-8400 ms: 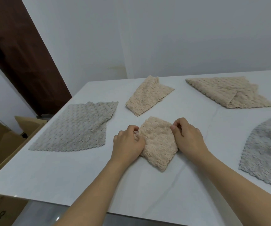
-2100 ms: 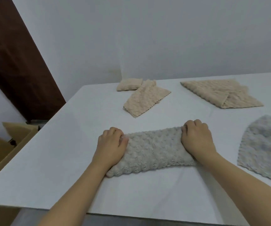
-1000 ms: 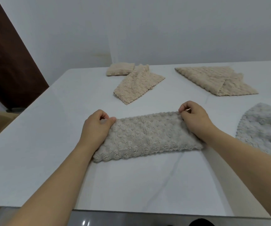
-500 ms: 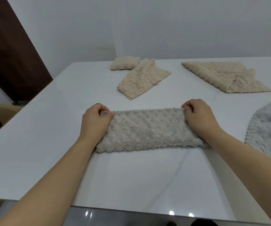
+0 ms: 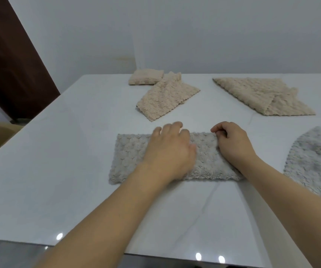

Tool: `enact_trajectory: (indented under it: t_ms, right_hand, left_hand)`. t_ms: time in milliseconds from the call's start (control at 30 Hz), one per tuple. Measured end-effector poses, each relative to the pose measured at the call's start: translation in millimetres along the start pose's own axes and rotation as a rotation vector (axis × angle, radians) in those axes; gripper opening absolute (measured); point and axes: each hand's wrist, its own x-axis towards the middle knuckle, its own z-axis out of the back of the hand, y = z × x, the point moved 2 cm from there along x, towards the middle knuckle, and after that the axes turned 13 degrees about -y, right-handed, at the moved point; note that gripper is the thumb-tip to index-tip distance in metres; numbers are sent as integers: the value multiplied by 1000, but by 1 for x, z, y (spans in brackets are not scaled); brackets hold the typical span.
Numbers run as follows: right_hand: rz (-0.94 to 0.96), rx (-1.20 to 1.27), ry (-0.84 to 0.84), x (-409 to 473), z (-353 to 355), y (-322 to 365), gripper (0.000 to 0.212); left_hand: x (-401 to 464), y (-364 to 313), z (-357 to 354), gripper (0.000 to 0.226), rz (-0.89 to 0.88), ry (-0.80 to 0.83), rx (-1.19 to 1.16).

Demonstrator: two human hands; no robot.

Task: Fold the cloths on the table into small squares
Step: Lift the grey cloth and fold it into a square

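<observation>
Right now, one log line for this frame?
stage: grey strip folded once | left hand flat on middle | right hand pinching right end | folded beige square at back

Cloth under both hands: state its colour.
Light grey cloth, with a bumpy texture; head view.

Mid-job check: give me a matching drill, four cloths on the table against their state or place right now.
Cloths:
1. grey strip
2. small beige square
3. big beige cloth
4. fluffy grey cloth

States:
A. at the right edge, untouched
B. under both hands
C. far right, loosely folded
D. far side, fully folded

Pairs: 1-B, 2-D, 3-C, 4-A
</observation>
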Motion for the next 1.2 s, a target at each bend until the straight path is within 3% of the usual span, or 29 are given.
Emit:
enact_trajectory:
  t_ms: [100,333,467,633,733,800,900,1000,1200]
  right_hand:
    - [5,-24,-18,0,0,1,24]
    - [81,-133,-29,2,-5,2,26]
    - [85,-131,-32,3,-6,-2,26]
    - [27,-108,9,2,-3,2,24]
    - [16,-265,-66,-8,6,22,27]
    - [132,-368,-114,-27,1,52,40]
    - [354,-429,46,-68,-20,92,58]
    - [308,-463,345,-84,-33,77,59]
    - [217,-513,353,-53,12,15,64]
  left_hand:
    - [-8,7,-24,66,44,222,-49]
    - [-27,74,-17,72,126,282,-45]
    - [-38,117,-13,66,296,227,-51]
    - [-36,114,-15,60,307,141,-43]
    - [-37,114,-13,59,320,131,-66]
    - [-36,115,-12,59,327,125,-78]
    - [-36,114,-11,58,341,125,-89]
    - [-37,115,-10,56,361,119,-126]
    - [-35,115,-7,47,447,5,-220]
